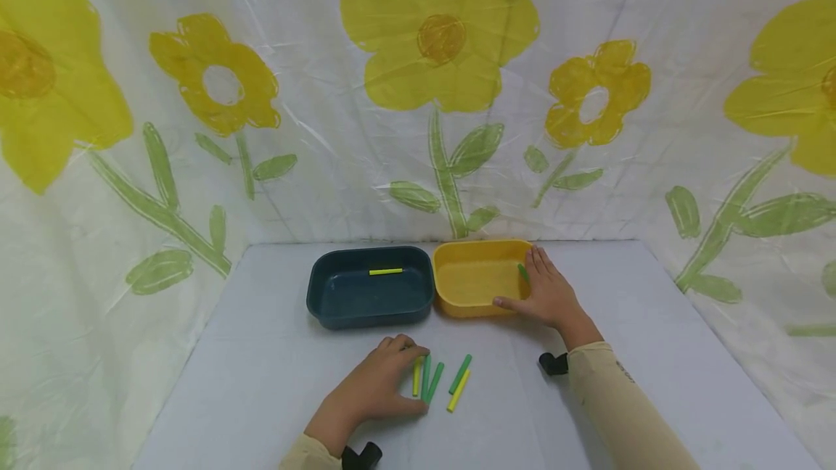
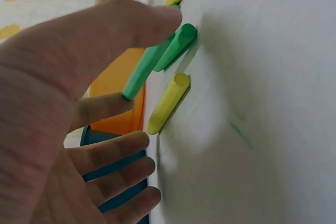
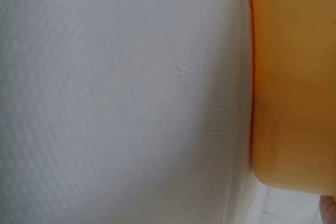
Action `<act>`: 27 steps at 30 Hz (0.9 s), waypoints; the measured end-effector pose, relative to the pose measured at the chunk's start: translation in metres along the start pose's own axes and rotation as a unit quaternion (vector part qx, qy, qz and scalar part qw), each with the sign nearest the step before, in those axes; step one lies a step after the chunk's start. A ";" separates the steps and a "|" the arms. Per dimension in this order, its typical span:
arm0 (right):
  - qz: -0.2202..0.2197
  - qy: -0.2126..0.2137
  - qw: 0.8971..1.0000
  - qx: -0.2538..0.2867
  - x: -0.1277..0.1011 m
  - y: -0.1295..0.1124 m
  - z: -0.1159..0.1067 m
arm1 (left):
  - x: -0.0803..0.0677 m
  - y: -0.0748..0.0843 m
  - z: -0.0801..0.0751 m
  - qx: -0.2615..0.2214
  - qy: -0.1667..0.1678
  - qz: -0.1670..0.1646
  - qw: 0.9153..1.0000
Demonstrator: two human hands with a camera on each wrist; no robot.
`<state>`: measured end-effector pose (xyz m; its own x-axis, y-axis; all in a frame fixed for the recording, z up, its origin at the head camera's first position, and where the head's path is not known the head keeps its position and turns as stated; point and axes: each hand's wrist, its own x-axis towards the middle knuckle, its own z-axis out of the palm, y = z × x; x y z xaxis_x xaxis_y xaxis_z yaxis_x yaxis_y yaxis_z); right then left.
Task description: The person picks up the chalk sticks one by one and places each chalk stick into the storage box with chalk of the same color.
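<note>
Green stick (image 2: 144, 71) pinched by my left hand (image 1: 375, 386), front-left of the yellow tray (image 1: 470, 287), my right hand (image 1: 550, 296) spread at its right rim, beside another green stick (image 1: 522, 271)

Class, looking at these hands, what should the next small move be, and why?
Probably the left hand should lift the slim green chalk-like stick it pinches toward the yellow rectangular plastic tub, since another green stick shows inside, while the dark-blue rectangular plastic tub holds a yellow stick.
</note>
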<state>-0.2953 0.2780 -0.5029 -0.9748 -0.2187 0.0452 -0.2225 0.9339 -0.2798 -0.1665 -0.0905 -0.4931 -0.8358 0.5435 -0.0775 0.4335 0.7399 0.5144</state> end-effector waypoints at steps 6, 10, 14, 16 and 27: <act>0.000 -0.002 1.000 0.004 -0.002 -0.002 -0.002 | 0.001 0.001 0.000 -0.022 0.019 0.010 1.000; 0.000 0.000 1.000 0.006 -0.003 -0.004 -0.003 | 0.003 0.001 0.001 -0.034 0.034 0.010 0.999; -0.002 -0.001 1.000 0.003 -0.003 -0.005 -0.004 | 0.004 0.001 0.002 -0.040 0.043 0.009 0.998; -0.003 -0.001 1.000 0.001 -0.002 -0.005 -0.005 | 0.004 0.002 0.002 -0.039 0.049 0.015 0.998; 0.000 -0.003 1.000 0.004 -0.002 -0.005 -0.005 | 0.006 0.009 0.005 -0.057 0.051 0.009 0.997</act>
<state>-0.2923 0.2758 -0.4967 -0.9744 -0.2213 0.0387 -0.2229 0.9313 -0.2882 -0.1660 -0.0792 -0.4930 -0.8600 0.5099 0.0167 0.4134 0.6773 0.6086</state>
